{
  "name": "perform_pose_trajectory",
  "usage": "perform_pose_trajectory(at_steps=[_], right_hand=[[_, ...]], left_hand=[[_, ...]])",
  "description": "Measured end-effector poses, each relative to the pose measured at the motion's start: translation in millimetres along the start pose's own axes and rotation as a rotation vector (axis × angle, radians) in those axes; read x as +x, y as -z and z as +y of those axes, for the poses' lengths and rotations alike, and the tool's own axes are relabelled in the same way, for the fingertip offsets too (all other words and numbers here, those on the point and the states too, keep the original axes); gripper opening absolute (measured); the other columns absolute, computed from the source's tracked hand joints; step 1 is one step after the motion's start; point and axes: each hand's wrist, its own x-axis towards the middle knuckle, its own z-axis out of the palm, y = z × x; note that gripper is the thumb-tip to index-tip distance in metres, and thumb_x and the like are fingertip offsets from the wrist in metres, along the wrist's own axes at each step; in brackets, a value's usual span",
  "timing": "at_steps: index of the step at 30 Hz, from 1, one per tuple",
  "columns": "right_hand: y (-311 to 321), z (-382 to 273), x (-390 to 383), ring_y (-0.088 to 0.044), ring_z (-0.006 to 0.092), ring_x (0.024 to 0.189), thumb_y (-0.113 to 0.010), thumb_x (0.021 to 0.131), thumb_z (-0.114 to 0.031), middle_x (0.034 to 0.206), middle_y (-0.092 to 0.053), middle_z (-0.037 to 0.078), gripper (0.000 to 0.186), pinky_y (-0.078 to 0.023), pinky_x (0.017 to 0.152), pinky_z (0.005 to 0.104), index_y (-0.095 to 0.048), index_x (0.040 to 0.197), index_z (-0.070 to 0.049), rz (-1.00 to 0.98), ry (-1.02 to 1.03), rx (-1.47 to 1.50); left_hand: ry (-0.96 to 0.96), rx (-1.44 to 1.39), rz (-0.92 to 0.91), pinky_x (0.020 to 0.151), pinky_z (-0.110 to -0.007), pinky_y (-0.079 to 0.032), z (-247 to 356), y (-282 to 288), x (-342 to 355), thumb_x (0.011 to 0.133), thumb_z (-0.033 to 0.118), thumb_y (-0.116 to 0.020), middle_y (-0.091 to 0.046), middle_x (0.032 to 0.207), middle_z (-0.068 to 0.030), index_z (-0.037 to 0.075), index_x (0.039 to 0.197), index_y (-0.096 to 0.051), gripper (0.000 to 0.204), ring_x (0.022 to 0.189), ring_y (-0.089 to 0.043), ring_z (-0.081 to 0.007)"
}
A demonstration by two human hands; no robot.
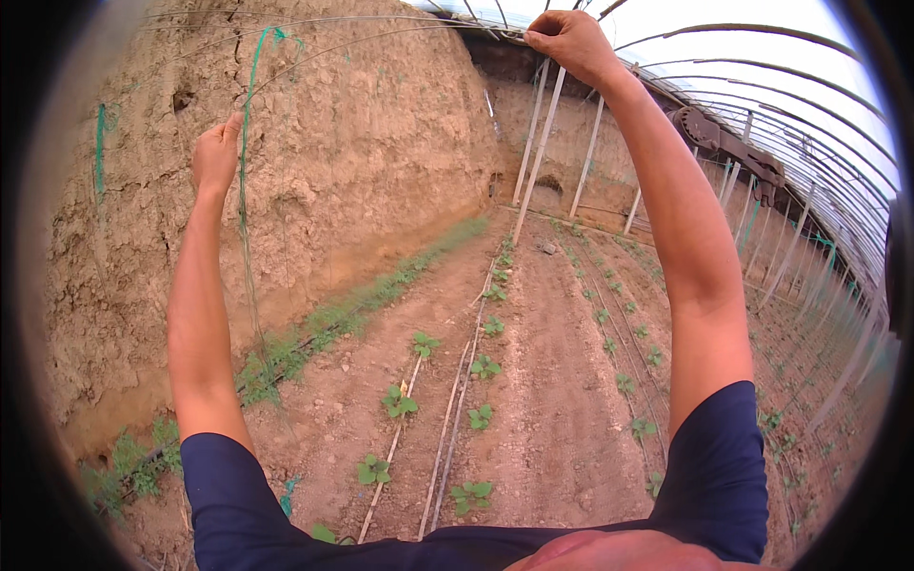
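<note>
Both my arms are raised in front of me. My left hand [217, 155] is closed, thumb up, in front of the earthen wall. A thin wire [381, 33] runs down to its thumb from the upper right, and the hand appears to grip it. Beside that thumb hangs a green string [252, 86], knotted near its top and trailing toward the ground. Higher up, my right hand [573, 46] pinches at the roof's edge, where the thin line reaches its fingertips. What exactly lies between those fingers is too small to make out.
A rough earthen wall [381, 143] rises on the left. Rows of young green plants [486, 366] and thin drip pipes [447, 433] run along the soil. Slanted pale poles [540, 152] stand ahead, under curved roof ribs [762, 86]. Another green string [100, 147] hangs far left.
</note>
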Motion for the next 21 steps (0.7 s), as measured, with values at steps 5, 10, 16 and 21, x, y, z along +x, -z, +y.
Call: perform_pose_trajectory(at_steps=[5,10,16,21], right_hand=[[-9.5,-17.3,0.0,-0.072,0.0288,0.083,-0.074,0.088,-0.038,0.086,-0.075,0.014,0.032,-0.056,0.077,0.0400,-0.075,0.094,-0.006,0.108,-0.050,-0.130],[-22.2,-21.0,-4.8,-0.068,0.0350,0.078,-0.079,0.086,-0.032,0.083,-0.069,0.016,0.033,-0.053,0.072,0.0439,-0.066,0.082,-0.002,0.221,0.094,-0.197],[-26.3,-15.3,-5.8,-0.068,0.0358,0.079,-0.079,0.086,-0.030,0.084,-0.069,0.016,0.031,-0.054,0.072,0.0457,-0.066,0.083,-0.003,0.285,0.166,-0.210],[-24.6,-17.4,-4.7,-0.067,0.0344,0.082,-0.078,0.087,-0.031,0.082,-0.068,0.014,0.031,-0.053,0.074,0.0449,-0.064,0.084,-0.004,0.298,0.206,-0.287]], left_hand=[[0.045,-0.057,-0.021,0.062,-0.044,-0.043,0.4,-8.5,5.8,0.095,0.072,-0.052,-0.057,0.062,-0.0109,0.004,0.076,-0.065,0.072,0.061,-0.055,-0.0260],[0.033,-0.063,-0.013,0.061,-0.043,-0.042,-2.4,-14.0,6.6,0.095,0.073,-0.051,-0.056,0.061,-0.0093,0.005,0.072,-0.062,0.072,0.059,-0.053,-0.0237],[0.001,-0.077,-0.008,0.059,-0.042,-0.040,-7.7,-19.9,7.5,0.095,0.073,-0.051,-0.054,0.060,-0.0087,0.004,0.070,-0.058,0.074,0.059,-0.050,-0.0230],[-0.028,-0.099,-0.007,0.058,-0.039,-0.039,-10.1,-16.9,1.0,0.097,0.069,-0.052,-0.051,0.060,-0.0067,0.003,0.072,-0.058,0.071,0.058,-0.047,-0.0193]])
